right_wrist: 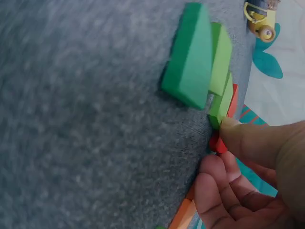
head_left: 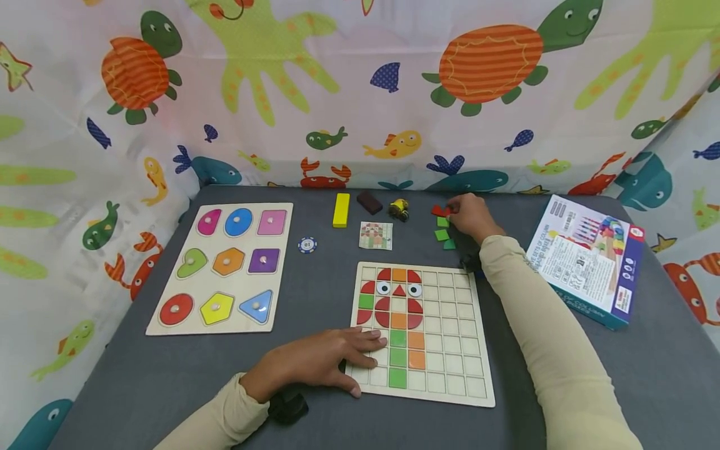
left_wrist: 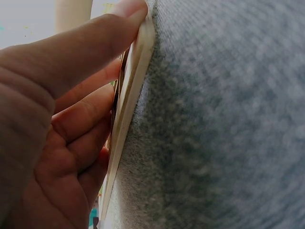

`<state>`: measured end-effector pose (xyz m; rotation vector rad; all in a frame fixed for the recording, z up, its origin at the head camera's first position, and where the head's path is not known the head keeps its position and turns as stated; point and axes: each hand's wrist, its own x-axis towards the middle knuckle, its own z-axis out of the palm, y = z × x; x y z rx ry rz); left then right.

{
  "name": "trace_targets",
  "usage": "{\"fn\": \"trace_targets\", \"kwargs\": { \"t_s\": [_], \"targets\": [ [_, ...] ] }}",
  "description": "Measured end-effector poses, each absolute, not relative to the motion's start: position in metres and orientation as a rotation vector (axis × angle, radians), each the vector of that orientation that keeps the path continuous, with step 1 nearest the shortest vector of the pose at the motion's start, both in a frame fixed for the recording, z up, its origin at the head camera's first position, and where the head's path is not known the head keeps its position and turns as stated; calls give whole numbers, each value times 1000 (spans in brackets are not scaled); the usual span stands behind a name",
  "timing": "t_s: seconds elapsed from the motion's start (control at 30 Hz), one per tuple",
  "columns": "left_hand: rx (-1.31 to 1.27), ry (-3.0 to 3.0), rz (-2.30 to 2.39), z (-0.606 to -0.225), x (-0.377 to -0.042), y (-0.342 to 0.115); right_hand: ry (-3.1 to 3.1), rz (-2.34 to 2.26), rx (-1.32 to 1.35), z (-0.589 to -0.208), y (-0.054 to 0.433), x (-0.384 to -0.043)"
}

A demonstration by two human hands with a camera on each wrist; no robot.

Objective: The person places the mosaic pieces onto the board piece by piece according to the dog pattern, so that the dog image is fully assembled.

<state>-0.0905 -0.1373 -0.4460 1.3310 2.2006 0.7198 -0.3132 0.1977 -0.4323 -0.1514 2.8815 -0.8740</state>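
Note:
My left hand (head_left: 323, 359) lies at the near left corner of the wooden grid board (head_left: 455, 381), fingers spread over its squares and thumb at its edge. In the left wrist view, the thumb (left_wrist: 95, 50) lies along the board's rim (left_wrist: 131, 95). Red, orange and green tiles and two eye tiles (head_left: 414, 289) sit in the grid. At the back, my right hand (head_left: 471, 215) pinches a small red tile (right_wrist: 218, 142) between thumb and fingertips, beside a row of loose green tiles (head_left: 441, 235) and another red tile (head_left: 437, 210).
A shape puzzle board (head_left: 169, 275) lies at left. Behind the grid are a picture card (head_left: 375, 235), a yellow block (head_left: 340, 210), a dark brown block (head_left: 369, 202), a small yellow-and-black toy (head_left: 399, 210) and a poker chip (head_left: 307, 245). A box (head_left: 585, 259) stands right of my right arm.

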Motion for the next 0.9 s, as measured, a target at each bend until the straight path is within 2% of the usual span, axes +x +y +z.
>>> {"fn": "trace_targets", "kwargs": {
  "t_s": [0.4, 0.9],
  "targets": [
    [1319, 2196, 725, -445, -91, -136, 2916, -956, -204, -426, 200, -299],
    [1303, 2191, 738, -447, -92, -135, 2676, -968, -640, -408, 189, -222]
  ]
}}
